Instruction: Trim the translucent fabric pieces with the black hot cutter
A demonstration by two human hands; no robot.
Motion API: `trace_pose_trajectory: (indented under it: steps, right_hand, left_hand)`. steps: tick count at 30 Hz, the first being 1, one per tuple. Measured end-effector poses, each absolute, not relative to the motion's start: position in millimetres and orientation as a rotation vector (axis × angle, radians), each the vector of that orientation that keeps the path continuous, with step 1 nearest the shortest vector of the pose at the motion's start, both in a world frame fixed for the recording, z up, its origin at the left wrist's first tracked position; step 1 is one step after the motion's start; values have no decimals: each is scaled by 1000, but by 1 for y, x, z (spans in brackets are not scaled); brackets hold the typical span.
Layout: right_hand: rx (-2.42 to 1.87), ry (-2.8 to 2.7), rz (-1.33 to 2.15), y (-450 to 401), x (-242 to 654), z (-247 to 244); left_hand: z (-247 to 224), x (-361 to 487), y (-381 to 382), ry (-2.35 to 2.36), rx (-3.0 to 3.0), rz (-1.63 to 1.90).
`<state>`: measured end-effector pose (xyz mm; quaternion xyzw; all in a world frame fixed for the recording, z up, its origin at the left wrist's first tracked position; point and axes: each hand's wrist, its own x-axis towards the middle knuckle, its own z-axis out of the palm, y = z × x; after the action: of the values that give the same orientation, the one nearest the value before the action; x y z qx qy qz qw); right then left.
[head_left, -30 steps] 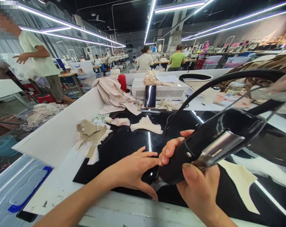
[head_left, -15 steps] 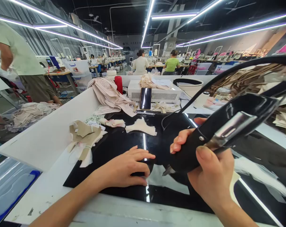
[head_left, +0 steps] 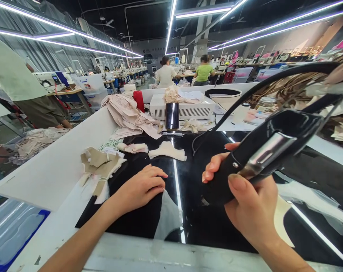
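My left hand (head_left: 141,187) is closed, thumb and fingers pinching one corner of a thin translucent white piece (head_left: 168,221). The piece hangs down from the fingertips over the glossy black sheet (head_left: 140,221), its lower end near the table's front edge. My right hand (head_left: 252,211) is wrapped round a thick black corded hand tool (head_left: 273,151) with a shiny metal lever on its side. The tool is tilted, its tip low over the black sheet to the right of the piece. Under my right wrist a cream cut piece (head_left: 281,223) shows in part.
A cream piece (head_left: 167,151) and tied beige scraps (head_left: 99,166) lie on the sheet. Behind stand a phone (head_left: 172,116) and a vented white box (head_left: 198,111). The tool's black cord (head_left: 253,85) arches across the right. White sheer pieces (head_left: 315,198) lie at right; co-workers are beyond.
My left hand has moved left and now pinches the translucent piece, dragging it left, away from the tool's tip. My right hand keeps its hold on the tool.
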<state>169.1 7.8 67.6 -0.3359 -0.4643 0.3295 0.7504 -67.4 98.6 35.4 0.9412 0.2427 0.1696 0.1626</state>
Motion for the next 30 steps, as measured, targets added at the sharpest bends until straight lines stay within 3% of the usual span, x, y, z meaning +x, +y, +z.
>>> trace_pose_trajectory:
  steps: [10, 19, 30]
  right_hand:
    - [-753, -999, 751, 6, 165, 65]
    - [-656, -975, 781, 11, 141, 69]
    - [-673, -953, 755, 13, 141, 67]
  left_hand:
    - [25, -70, 102, 1008, 2623, 742]
    - [29, -55, 78, 603, 2552, 517]
    - [35, -49, 68, 550, 2562, 502]
